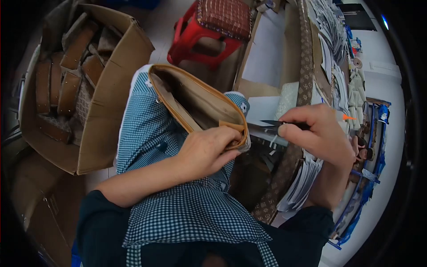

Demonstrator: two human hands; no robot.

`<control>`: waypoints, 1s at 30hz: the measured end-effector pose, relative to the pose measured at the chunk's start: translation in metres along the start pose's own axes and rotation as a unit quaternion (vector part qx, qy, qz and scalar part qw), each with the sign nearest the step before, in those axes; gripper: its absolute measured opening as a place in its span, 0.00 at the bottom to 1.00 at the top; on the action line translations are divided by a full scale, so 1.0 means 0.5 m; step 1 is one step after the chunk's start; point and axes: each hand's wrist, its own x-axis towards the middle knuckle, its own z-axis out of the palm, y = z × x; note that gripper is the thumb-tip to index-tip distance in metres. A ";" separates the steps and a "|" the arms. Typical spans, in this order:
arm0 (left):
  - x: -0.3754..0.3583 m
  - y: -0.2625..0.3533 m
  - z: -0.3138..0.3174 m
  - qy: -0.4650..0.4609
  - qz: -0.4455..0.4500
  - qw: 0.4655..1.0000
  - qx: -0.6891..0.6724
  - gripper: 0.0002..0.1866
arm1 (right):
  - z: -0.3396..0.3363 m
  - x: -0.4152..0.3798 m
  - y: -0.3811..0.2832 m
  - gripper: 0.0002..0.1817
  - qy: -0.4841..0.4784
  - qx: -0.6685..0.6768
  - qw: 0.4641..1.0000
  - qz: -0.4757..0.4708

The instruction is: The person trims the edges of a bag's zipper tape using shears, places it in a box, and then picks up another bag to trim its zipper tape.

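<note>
An open bag [195,95] with a beige lining and a tan edge lies across my lap, its mouth facing up. My left hand [211,149] grips the near right end of its rim, fingers curled inside over a tan leather piece [231,126]. Just right of that end, my right hand [318,133] is closed around dark thread snips [271,123]. Their pointed tips aim left at the bag's rim, a short way off. A blue checked apron [195,218] covers my lap beneath the bag.
At left stands a cardboard box [113,95] filled with brown bag pieces [71,93]. A red stool [195,42] with a woven cover is ahead. Along the right runs a bench with a patterned brown edge [307,53], stacked sheets [302,184] and white panels [264,49].
</note>
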 end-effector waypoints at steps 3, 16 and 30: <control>0.018 0.006 -0.021 0.021 0.007 0.999 0.027 0.12 | 0.043 -0.019 0.077 0.10 0.147 0.181 0.972 -0.030; 0.235 -0.084 -0.145 0.078 -0.117 0.981 -0.137 0.10 | 0.294 -0.084 0.372 0.14 0.443 0.547 0.709 0.037; 0.679 0.152 -0.802 0.533 0.136 0.691 0.470 0.18 | 0.376 0.007 0.376 0.12 0.374 0.536 0.749 0.108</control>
